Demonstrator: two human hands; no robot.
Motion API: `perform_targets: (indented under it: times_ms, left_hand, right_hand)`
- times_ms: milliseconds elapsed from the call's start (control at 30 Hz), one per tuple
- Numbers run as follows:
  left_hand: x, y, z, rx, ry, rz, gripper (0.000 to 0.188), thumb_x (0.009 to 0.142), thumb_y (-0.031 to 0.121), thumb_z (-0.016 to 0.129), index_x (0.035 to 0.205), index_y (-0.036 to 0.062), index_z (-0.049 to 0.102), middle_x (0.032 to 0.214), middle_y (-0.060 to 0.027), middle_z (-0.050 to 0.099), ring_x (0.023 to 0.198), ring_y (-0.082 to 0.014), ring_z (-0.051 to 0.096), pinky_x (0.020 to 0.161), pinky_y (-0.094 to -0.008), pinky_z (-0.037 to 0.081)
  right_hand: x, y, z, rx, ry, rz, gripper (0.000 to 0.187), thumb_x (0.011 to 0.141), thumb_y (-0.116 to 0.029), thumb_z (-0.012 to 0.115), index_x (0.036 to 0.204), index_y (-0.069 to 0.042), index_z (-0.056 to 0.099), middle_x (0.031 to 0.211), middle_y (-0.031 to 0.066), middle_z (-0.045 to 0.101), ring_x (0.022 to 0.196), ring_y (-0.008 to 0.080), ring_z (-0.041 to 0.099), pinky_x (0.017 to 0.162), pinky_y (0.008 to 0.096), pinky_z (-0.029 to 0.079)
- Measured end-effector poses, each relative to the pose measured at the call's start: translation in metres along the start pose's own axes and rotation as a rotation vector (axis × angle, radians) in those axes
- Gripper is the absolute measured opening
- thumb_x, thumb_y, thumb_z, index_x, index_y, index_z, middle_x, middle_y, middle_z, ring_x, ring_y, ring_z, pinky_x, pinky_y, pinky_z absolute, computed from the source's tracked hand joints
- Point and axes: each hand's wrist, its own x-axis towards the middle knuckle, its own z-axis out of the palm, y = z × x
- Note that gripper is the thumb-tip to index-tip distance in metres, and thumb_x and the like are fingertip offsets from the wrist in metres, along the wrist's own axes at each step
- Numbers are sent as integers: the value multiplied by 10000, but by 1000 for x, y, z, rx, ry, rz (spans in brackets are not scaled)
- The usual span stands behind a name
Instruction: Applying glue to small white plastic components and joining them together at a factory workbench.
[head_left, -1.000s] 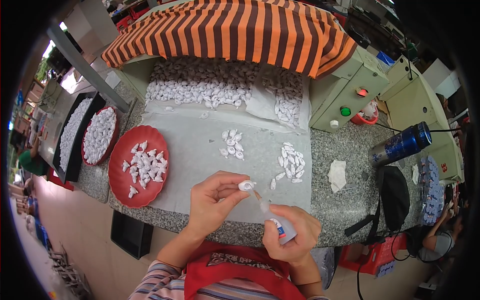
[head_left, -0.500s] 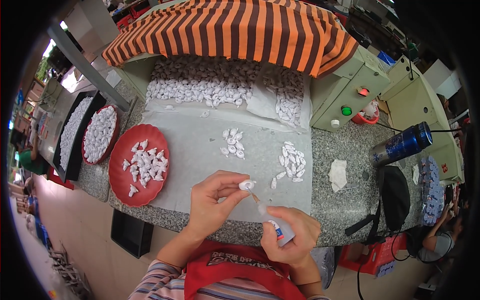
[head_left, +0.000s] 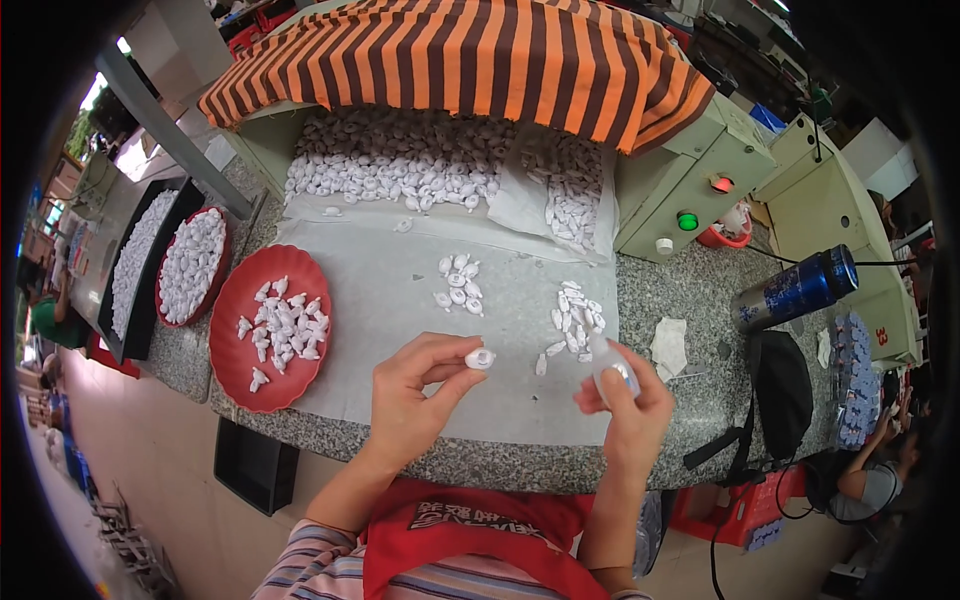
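Observation:
Between thumb and fingertips, my left hand (head_left: 422,388) pinches a small white molded piece (head_left: 481,358) with an opening on its top. My right hand (head_left: 636,402) is wrapped round a translucent squeeze bottle (head_left: 612,366) with a narrow tip, held over the right part of the white paper sheet (head_left: 420,300). Just beyond the bottle lies a small pile of slim white pieces (head_left: 571,316). A cluster of rounder white pieces (head_left: 459,284) rests on the sheet farther from my left hand. To the left, a red scalloped plate (head_left: 232,343) carries more white pieces (head_left: 287,328).
Behind the sheet stands a green machine (head_left: 672,190) draped with striped cloth (head_left: 450,60), packed with white pieces. At right are a blue tumbler (head_left: 797,288), a white scrap (head_left: 669,346) and a black pouch (head_left: 783,385). A red bowl (head_left: 165,312) and black tray (head_left: 146,338) stand left.
My right hand has drawn the bottle away from the white piece, rightward and up, and its tip now points away. My left hand keeps its pinch almost in place.

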Motion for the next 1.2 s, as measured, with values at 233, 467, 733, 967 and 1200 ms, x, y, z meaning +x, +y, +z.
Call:
perform_targets:
  times_ms: [233,467,733,967,1200]
  left_hand:
    - [-4,-8,0,-300,-113,-92,278,748,-110,583,1021,-67,555,997,-128,554,913,-205,596,817,-285,485]
    - [-10,-10,-3,-413,-63,-234,293,766,-97,571,1054,-56,539,976,-128,597,915,-193,603,807,-275,479]
    - [-6,-16,1,-351,-73,-257,307,752,-107,585,1051,-53,538,963,-130,609,904,-173,604,794,-256,490]
    - [-7,-3,7,-54,-97,38,281,738,-62,626,1010,1,596,902,-93,593,883,-177,607,756,-271,522]
    - [-11,0,-11,-105,-207,108,291,706,-47,659,988,16,625,897,-93,595,828,-164,609,742,-269,526]
  right_hand:
    - [93,78,7,-890,16,-231,180,698,-107,619,863,-39,643,791,121,615,701,200,617,624,332,499]
    - [106,75,28,-1382,-119,-409,229,669,-143,651,878,-48,650,857,166,615,707,294,617,667,374,489]
    - [18,15,23,-131,-316,-62,128,670,21,688,788,1,644,818,102,619,725,160,583,638,254,452]
    - [-5,9,26,-282,-322,-482,206,608,47,738,785,6,640,765,83,618,661,147,582,570,241,456]
    - [-34,0,32,-412,-274,-683,193,609,17,753,762,-16,640,751,86,620,656,147,593,559,242,459]
